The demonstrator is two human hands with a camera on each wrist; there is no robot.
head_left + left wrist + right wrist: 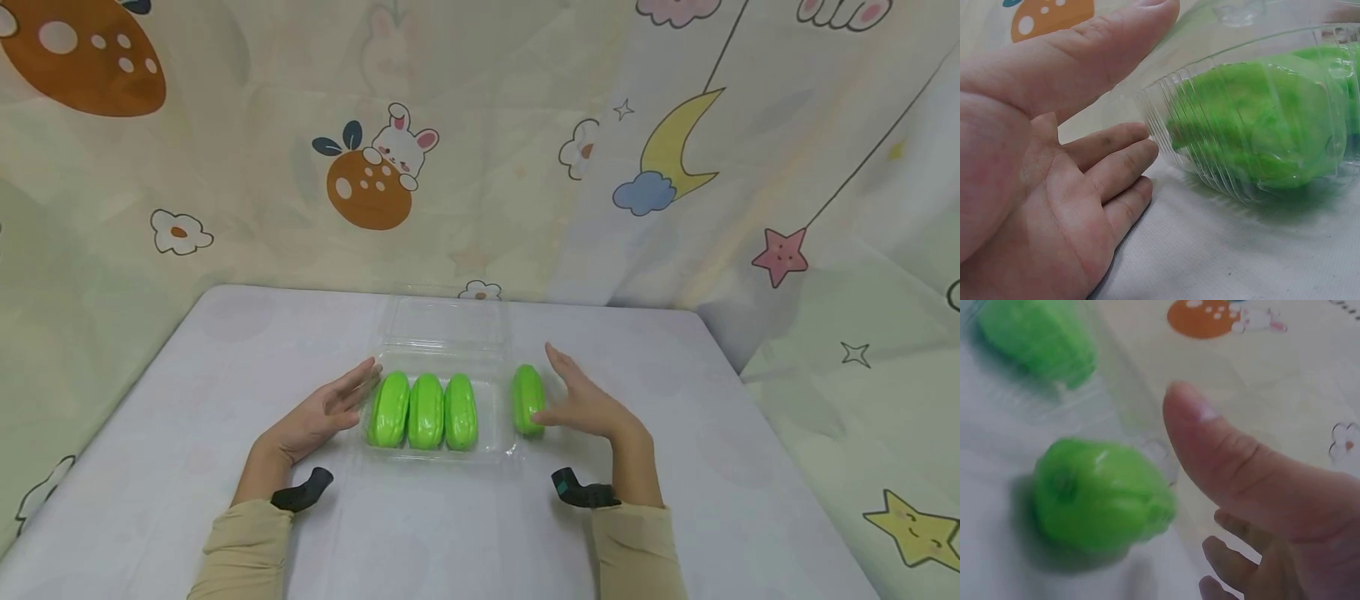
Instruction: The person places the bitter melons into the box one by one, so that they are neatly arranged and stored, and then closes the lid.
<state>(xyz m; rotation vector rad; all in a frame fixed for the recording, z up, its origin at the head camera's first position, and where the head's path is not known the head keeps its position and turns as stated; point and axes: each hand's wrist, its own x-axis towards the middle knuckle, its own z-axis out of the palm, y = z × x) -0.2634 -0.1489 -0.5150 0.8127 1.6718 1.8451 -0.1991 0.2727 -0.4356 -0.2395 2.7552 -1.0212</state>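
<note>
A clear plastic clamshell box (pixel 497 408) lies with its lid (pixel 448 323) folded back. Inside it, side by side, are three glossy bright-green cucumber-shaped pieces: a left one (pixel 389 410), a middle one (pixel 426 412) and a right one (pixel 461 412). A fourth green cucumber-shaped piece (pixel 528 400) lies on the table just right of the box. My left hand (pixel 318 418) has its fingers extended, with the fingertips (pixel 1141 147) right at the box's ribbed left wall. My right hand (pixel 592 403) spreads its thumb (pixel 1210 437) and fingers beside the fourth piece, gripping nothing.
A white cloth covers the table (pixel 442 533). Behind it hangs a printed fabric backdrop (pixel 495 167) with cartoon pictures. Each wrist wears a black camera mount, a left one (pixel 302 490) and a right one (pixel 583 490), close above the tabletop.
</note>
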